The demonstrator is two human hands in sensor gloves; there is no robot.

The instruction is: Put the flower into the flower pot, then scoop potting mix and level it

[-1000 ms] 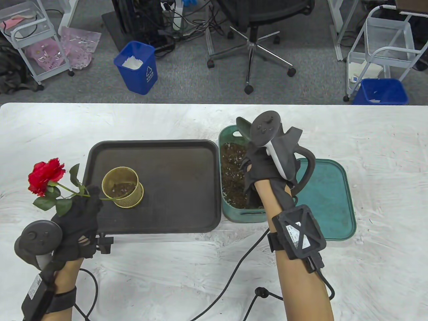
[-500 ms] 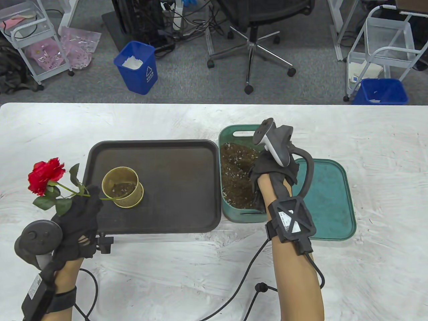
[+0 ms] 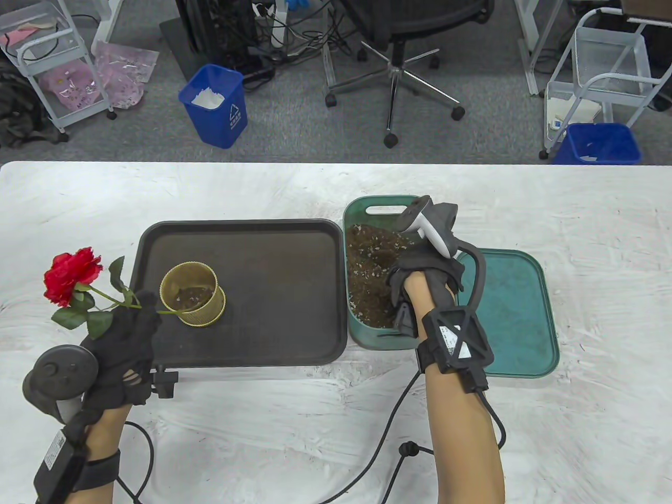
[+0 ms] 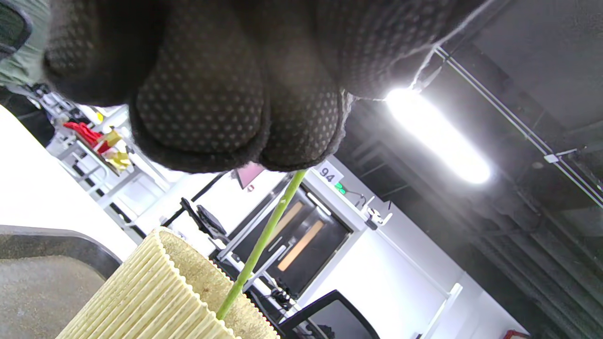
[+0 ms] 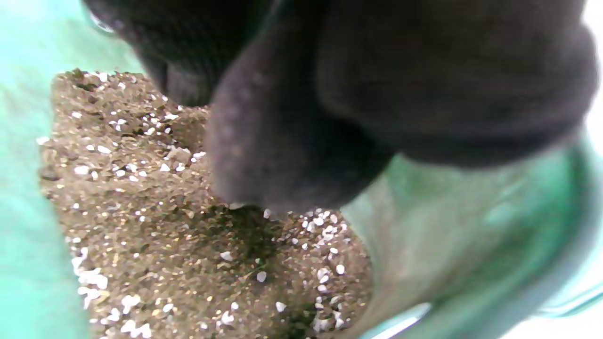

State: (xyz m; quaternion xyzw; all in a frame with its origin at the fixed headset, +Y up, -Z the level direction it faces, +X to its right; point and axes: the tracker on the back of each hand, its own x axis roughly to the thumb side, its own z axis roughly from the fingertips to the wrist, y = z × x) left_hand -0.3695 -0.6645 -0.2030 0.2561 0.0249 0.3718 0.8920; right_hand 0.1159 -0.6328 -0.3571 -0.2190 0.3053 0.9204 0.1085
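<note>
Fingers of the left hand pinch the flower stem, its end inside the flower pot on the dark tray. The right hand digs into potting mix in the green tub; its grip can't be made out. The white counter is smeared; beyond stand a blue bin and an office chair.

Left hand fingers pinched shut; right hand curled, wrist bent downward.

Table view: bright, even, sharp; straight edges bow at the borders. Left wrist view: ceiling lamp produces glare. Right wrist view: glove fingers blurred.
</note>
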